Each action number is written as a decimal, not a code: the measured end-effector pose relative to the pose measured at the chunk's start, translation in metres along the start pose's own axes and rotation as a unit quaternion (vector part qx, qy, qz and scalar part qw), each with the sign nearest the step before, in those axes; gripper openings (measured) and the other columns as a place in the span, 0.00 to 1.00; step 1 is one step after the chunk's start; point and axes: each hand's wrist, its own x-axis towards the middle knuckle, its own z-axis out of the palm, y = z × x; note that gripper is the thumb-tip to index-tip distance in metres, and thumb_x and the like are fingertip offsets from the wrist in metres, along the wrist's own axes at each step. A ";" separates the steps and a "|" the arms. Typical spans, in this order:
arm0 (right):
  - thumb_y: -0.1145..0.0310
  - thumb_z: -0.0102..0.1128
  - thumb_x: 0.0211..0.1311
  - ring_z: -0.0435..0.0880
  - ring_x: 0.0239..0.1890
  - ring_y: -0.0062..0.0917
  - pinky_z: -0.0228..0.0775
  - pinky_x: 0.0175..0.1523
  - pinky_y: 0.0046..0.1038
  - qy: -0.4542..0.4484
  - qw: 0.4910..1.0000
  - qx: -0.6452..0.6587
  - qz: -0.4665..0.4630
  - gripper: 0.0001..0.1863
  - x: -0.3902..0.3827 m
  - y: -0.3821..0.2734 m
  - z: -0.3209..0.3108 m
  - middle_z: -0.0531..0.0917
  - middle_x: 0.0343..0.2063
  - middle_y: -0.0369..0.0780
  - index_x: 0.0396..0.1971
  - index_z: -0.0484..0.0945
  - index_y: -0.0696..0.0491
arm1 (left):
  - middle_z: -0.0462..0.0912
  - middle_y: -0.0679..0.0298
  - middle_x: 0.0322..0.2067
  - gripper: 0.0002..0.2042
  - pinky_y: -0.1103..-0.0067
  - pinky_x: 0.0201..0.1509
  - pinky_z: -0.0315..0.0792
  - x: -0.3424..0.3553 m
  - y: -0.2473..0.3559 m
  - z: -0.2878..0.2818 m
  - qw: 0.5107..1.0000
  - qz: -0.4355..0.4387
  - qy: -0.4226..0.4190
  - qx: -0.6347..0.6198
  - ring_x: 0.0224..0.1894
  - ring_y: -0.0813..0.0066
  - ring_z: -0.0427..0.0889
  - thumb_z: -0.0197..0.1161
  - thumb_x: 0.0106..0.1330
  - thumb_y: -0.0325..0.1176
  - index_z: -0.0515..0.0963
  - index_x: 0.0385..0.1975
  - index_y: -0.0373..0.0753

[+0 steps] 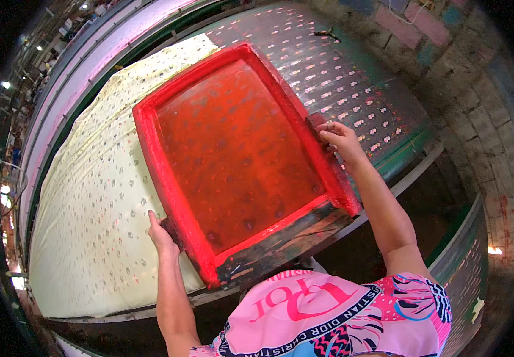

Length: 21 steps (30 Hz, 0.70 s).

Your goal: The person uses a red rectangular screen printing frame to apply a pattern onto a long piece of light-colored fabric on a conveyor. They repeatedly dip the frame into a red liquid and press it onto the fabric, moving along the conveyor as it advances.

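Observation:
A large red-coated screen frame (239, 154), with a translucent red-orange middle and a dark, stained near bar, lies tilted across the middle of the view. My left hand (163, 237) grips a dark handle on its lower left side, thumb along the outside. My right hand (339, 143) is closed on another dark handle (316, 124) at its upper right side. Beneath or just under the frame is a pale yellow fabric (90, 226) printed with small dark motifs. Whether the frame rests on it or is held just above it, I cannot tell.
The long printing table (328, 65) shows a dark bed with rows of small light motifs and a metal edge rail. Another long table (72, 59) runs along the left. A block-paved strip (477, 119) lies at the right. My pink patterned shirt fills the bottom.

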 end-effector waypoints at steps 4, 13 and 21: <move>0.63 0.71 0.74 0.85 0.47 0.16 0.72 0.48 0.25 -0.014 1.000 -0.027 0.001 0.12 0.002 -0.002 -0.010 0.90 0.45 0.29 0.53 0.87 0.48 | 0.85 0.60 0.26 0.33 0.69 0.36 0.80 0.004 -0.006 -0.003 1.000 0.002 -0.017 0.021 0.26 0.68 0.83 0.52 0.84 0.63 0.79 0.30 0.35; 0.67 0.72 0.73 0.87 0.48 0.20 0.79 0.54 0.28 -0.016 0.999 -0.042 0.014 0.16 0.018 0.008 -0.022 0.90 0.46 0.35 0.57 0.86 0.55 | 0.85 0.59 0.27 0.31 0.68 0.35 0.81 0.013 -0.009 0.015 0.999 -0.020 -0.018 0.043 0.27 0.67 0.85 0.52 0.85 0.60 0.78 0.32 0.35; 0.64 0.81 0.60 0.75 0.72 0.55 0.70 0.76 0.51 -0.043 0.778 -0.530 -0.333 0.32 -0.065 0.001 0.021 0.76 0.70 0.55 0.66 0.83 0.46 | 0.87 0.54 0.29 0.30 0.66 0.35 0.84 0.018 -0.014 0.011 0.997 -0.055 -0.025 0.043 0.28 0.63 0.88 0.53 0.86 0.57 0.79 0.34 0.31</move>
